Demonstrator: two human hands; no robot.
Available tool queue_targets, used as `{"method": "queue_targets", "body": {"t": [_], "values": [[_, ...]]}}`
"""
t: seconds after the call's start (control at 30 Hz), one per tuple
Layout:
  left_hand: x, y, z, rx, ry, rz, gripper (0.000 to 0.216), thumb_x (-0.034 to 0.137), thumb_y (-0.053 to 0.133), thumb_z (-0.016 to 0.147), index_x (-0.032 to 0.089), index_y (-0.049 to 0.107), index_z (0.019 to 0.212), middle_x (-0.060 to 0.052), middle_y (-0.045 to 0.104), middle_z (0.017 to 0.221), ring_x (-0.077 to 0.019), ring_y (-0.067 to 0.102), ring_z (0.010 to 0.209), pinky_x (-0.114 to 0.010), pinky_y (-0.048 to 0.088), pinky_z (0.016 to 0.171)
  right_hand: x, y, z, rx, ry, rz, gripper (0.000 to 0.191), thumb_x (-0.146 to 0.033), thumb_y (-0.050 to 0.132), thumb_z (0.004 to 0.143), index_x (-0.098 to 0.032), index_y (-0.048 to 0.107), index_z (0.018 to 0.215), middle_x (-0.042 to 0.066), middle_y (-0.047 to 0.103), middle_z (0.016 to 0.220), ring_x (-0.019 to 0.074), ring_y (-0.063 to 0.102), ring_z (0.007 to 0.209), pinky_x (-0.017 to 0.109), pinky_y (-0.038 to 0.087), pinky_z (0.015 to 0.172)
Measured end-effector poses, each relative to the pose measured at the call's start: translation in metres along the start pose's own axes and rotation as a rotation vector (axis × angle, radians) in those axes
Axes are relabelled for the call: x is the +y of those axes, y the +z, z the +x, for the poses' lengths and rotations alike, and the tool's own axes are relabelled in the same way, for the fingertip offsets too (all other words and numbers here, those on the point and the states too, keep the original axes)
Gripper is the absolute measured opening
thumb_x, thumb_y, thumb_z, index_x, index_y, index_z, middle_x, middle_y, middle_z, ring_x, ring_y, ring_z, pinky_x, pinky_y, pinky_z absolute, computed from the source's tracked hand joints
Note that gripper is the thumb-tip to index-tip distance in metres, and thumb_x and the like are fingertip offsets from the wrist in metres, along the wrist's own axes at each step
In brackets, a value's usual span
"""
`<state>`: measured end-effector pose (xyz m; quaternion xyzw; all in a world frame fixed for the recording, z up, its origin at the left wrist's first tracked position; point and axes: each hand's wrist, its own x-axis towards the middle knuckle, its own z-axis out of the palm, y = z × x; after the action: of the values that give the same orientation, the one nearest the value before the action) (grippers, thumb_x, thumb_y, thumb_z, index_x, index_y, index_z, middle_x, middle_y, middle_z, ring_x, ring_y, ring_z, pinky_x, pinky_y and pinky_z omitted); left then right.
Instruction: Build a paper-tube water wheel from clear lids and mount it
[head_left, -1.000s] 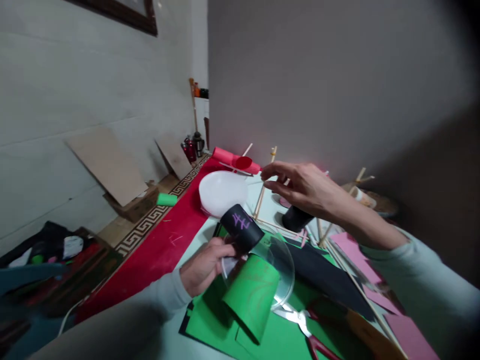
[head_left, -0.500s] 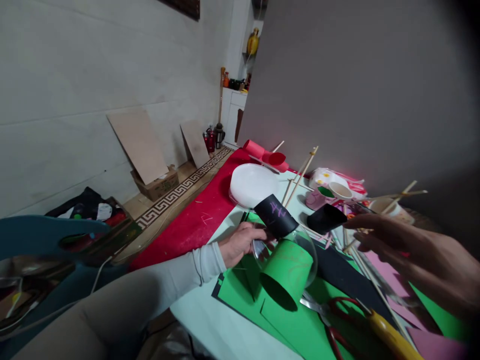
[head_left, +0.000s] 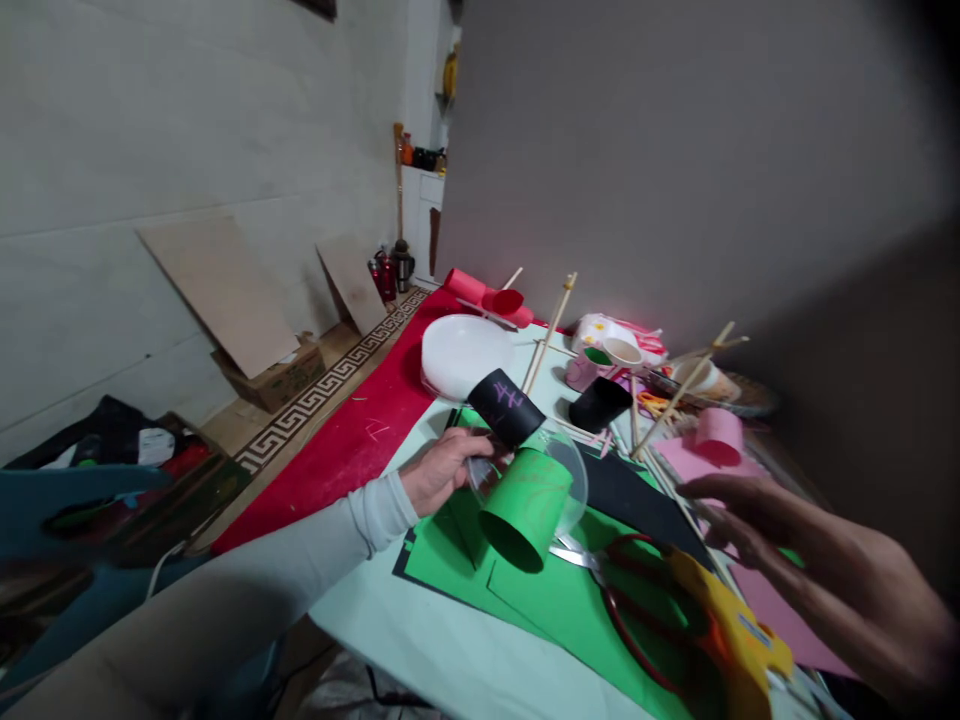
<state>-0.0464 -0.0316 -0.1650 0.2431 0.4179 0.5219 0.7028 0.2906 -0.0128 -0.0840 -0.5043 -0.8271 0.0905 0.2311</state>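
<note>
My left fingers [head_left: 477, 445] pinch the clear disc [head_left: 576, 492]; I should not squash the black tube [head_left: 505, 406]. Right fingers [head_left: 726, 488] spread.

Left grip [head_left: 441, 470] pinching, forearm [head_left: 315, 545] extended; right grip [head_left: 844, 565] loose, fingers [head_left: 731, 490] leftward

Dim light, dark right edge

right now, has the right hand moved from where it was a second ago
Yes: judged against the unheld black tube, the right hand has moved rightward and nearer the camera.
</note>
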Motion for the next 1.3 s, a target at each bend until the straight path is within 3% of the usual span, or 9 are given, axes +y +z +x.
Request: {"method": "queue_targets", "body": {"t": [0.13, 0.37, 0.87, 1.1, 1.3], "values": [[0.002, 0.001, -0.004, 0.019, 0.019, -0.025, 0.007, 0.012, 0.077, 0.072, 0.011, 0.075, 0.079, -0.004, 0.074, 0.071, -0.0123, 0.068, 0.068, -0.019, 0.054, 0.064, -0.019, -0.001, 0.002, -0.037, 0.052, 0.176, 0.033, -0.056, 0.062, 0.094, -0.028, 0.076, 0.103, 0.005, 0.079, 0.088, 0.0229, 0.072, 0.069, 0.029, 0.057, 0.057], [0.008, 0.008, -0.008, 0.115, 0.02, -0.011, 0.017, 0.009, 0.077, 0.062, 0.015, 0.077, 0.078, -0.005, 0.08, 0.075, -0.0162, 0.071, 0.065, -0.023, 0.06, 0.064, -0.02, 0.01, 0.001, -0.052, 0.074, 0.323, 0.027, -0.046, 0.057, 0.1, -0.022, 0.071, 0.1, 0.006, 0.074, 0.081, 0.0205, 0.068, 0.068, 0.029, 0.054, 0.06], [0.021, 0.024, -0.017, 0.383, -0.115, 0.064, 0.019, 0.001, 0.06, 0.072, 0.013, 0.072, 0.079, -0.004, 0.077, 0.064, -0.0185, 0.068, 0.047, -0.026, 0.059, 0.05, -0.002, 0.016, -0.003, -0.05, 0.041, 0.274, 0.025, -0.039, 0.055, 0.105, -0.02, 0.071, 0.106, 0.005, 0.077, 0.093, 0.0173, 0.066, 0.072, 0.028, 0.044, 0.064], [0.025, 0.028, -0.015, 0.418, -0.147, 0.072, 0.018, 0.004, 0.058, 0.075, 0.014, 0.072, 0.075, -0.002, 0.074, 0.06, -0.0188, 0.066, 0.044, -0.027, 0.055, 0.047, 0.0, 0.013, -0.003, -0.071, 0.048, 0.257, 0.025, -0.039, 0.054, 0.105, -0.019, 0.07, 0.105, 0.005, 0.076, 0.092, 0.0176, 0.065, 0.073, 0.029, 0.044, 0.065], [0.024, 0.028, -0.017, 0.423, -0.166, 0.068, 0.018, 0.009, 0.064, 0.07, 0.014, 0.074, 0.083, -0.002, 0.077, 0.065, -0.0171, 0.065, 0.047, -0.026, 0.056, 0.051, 0.003, -0.002, 0.012, -0.074, -0.024, 0.152, 0.021, -0.033, 0.055, 0.101, -0.019, 0.071, 0.102, 0.004, 0.074, 0.084, 0.0162, 0.061, 0.066, 0.029, 0.042, 0.063]]}}
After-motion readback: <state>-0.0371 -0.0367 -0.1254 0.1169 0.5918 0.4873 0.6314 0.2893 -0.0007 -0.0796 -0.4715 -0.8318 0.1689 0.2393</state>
